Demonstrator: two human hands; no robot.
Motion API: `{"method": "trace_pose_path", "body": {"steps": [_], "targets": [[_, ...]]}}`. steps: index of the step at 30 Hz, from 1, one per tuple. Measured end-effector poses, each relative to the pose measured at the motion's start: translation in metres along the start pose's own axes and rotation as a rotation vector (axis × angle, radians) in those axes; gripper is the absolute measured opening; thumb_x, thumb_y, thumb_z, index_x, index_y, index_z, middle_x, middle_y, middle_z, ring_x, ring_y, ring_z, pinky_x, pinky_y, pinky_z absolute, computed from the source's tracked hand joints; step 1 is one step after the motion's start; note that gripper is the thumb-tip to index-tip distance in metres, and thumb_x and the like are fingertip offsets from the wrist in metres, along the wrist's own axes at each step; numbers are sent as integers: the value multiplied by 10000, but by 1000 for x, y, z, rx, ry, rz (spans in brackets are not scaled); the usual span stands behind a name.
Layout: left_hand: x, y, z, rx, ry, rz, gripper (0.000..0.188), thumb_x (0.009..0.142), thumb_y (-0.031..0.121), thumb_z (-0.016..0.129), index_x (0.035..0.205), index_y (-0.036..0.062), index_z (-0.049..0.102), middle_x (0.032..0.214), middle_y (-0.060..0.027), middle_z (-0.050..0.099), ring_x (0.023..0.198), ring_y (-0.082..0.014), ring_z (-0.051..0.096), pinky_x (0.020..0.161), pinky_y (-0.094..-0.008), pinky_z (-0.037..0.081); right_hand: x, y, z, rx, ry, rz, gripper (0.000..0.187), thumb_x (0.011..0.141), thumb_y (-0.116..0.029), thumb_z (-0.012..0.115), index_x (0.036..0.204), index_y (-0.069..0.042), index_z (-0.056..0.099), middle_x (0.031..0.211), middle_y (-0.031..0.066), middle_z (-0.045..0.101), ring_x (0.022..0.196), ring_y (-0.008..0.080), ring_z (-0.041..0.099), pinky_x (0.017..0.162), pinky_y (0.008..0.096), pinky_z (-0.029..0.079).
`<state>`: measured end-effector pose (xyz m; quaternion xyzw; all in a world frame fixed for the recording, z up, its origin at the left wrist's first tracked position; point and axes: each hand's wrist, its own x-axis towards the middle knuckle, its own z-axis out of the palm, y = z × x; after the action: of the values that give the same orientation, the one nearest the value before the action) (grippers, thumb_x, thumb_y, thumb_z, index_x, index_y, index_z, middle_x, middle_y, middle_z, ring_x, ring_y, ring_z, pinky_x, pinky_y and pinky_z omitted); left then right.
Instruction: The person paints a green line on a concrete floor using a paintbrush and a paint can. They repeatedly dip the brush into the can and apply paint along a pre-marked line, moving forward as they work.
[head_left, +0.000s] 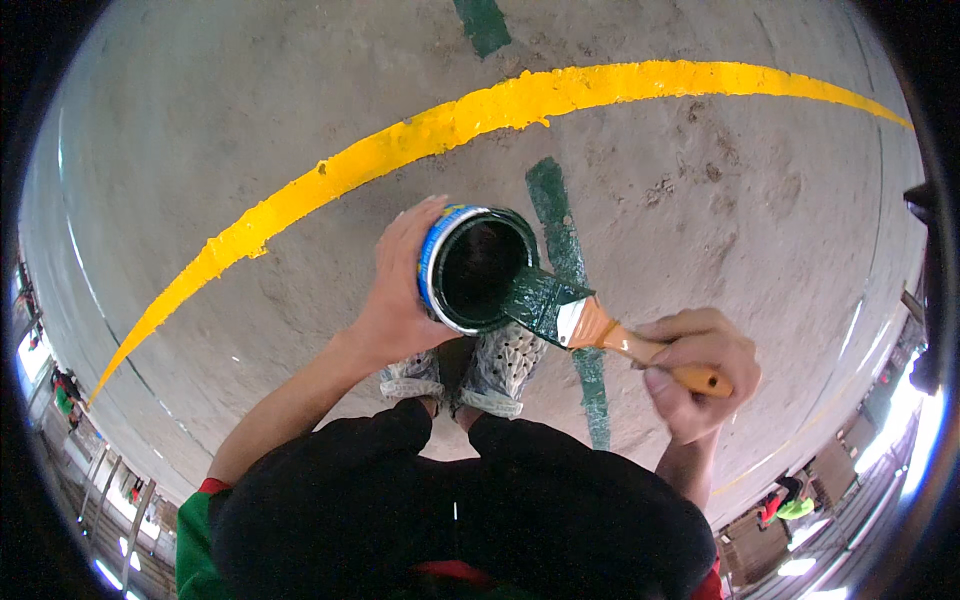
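Observation:
My left hand (395,290) is wrapped round the side of a blue-labelled paint can (433,262), held above my shoes. Dark green paint coats its inner wall and rim; the paint's depth is hard to make out in the shadow. My right hand (700,372) grips the wooden handle of a flat paintbrush (622,340). Its bristles are loaded with wet green paint, and their tip overlaps the can's right rim. Beneath the brush, a green painted stripe (560,225) runs along the concrete floor.
A thick yellow line (450,122) curves across the concrete floor (680,180) ahead. Beyond it lies another green stripe (484,25). My perforated shoes (500,368) stand left of the near green stripe. A person in bright clothing (790,503) is far off at the lower right.

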<state>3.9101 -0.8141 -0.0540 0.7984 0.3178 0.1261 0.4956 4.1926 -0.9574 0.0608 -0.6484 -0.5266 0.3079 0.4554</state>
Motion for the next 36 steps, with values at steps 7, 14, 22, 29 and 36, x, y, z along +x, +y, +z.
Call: {"method": "trace_pose_path", "body": {"steps": [7,14,22,29,36], "targets": [[-12,-25,-3,-189,185,-52,1239,645,233,1007,1600,108,228,1548,-141,374,1462,-341,404,1219,-455,352,-9,48,40,273,390,241,163,861,-75,747,981,35,758,1005,204,736,769,205,725,658,306,567],[-35,-27,-24,-129,201,-111,1295,635,290,1025,1605,121,183,1594,-153,344,1484,-301,401,1249,-456,349,18,104,95,-362,295,-15,233,812,28,814,1041,1,776,1078,158,749,879,224,744,749,306,594],[-45,-29,-32,-99,185,-130,1312,633,296,1024,1609,120,164,1611,-162,326,1494,-319,389,1263,-475,328,31,117,107,-402,280,-84,234,811,26,821,1036,-18,777,1083,140,746,873,237,747,755,325,603],[-46,-32,-33,-84,172,-140,1331,618,294,1029,1610,116,161,1618,-168,316,1498,-328,384,1268,-485,315,40,106,105,-446,241,-111,219,809,24,818,1013,-19,754,1057,137,731,856,252,745,733,337,611],[-46,-32,-35,-65,167,-140,1342,609,299,1034,1610,108,161,1612,-167,328,1501,-323,382,1271,-490,306,45,100,102,-492,142,-49,202,815,5,811,1004,-20,746,1041,131,728,835,249,744,696,333,604]]}}
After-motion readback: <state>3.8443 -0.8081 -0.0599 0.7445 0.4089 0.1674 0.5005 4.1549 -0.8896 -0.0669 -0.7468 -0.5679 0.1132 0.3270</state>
